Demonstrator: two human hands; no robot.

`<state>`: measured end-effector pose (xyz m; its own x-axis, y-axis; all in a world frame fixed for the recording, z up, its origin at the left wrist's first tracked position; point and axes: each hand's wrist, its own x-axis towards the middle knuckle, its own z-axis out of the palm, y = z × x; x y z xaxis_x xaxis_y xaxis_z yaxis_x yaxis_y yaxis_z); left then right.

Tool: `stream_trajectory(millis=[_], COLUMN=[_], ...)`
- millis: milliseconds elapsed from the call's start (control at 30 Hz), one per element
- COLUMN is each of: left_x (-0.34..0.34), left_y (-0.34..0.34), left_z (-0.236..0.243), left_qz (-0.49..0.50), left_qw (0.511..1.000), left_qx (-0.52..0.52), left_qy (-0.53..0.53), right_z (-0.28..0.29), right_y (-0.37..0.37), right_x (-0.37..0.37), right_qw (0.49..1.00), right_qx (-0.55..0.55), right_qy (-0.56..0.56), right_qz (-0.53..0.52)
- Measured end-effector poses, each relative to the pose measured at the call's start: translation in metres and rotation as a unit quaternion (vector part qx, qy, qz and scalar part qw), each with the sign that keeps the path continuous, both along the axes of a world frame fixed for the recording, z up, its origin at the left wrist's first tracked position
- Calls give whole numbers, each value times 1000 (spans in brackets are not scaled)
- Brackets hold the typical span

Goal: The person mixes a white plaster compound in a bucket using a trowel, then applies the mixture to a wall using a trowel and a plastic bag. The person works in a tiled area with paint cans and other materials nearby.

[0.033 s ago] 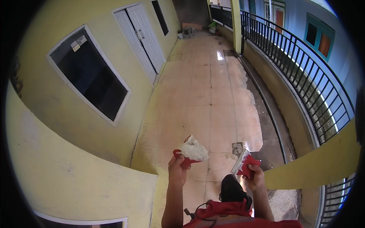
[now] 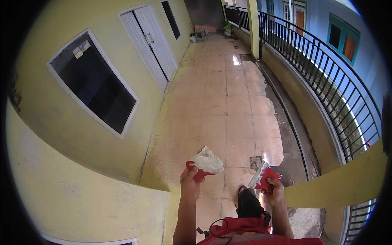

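left hand [image 2: 190, 183] clamped on red scraper [image 2: 197, 170], near centre, carrying white putty lump [image 2: 207, 161] | right hand [image 2: 275, 192] closed on 2nd red scraper [image 2: 265, 177], right, putty-smeared | putty likely soft, sticky, apt to slide: blade level, grip at handle | tiled floor [image 2: 228, 106] beyond, railing [image 2: 326, 69] far right

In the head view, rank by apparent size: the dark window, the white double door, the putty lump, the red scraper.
1. Window, though it sits nearer the camera than the door.
2. Door.
3. Putty lump and scraper look alike; unranked.
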<state>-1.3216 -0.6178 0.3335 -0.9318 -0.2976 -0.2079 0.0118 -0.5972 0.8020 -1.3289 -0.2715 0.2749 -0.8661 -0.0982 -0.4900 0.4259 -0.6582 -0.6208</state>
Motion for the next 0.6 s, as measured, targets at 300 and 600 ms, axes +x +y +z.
stream_trajectory(millis=[300,600], left_x=[-375,-717], left_y=[-100,-190], left_z=[-11,0], left_qz=[14,35], left_qw=[1000,999], left_qx=[12,11], left_qy=[-16,2], right_z=[-2,39], right_y=[-112,-220], right_x=[-398,-801], right_qw=[999,986], right_qx=[2,24], right_qy=[5,82], right_qz=[49,146])
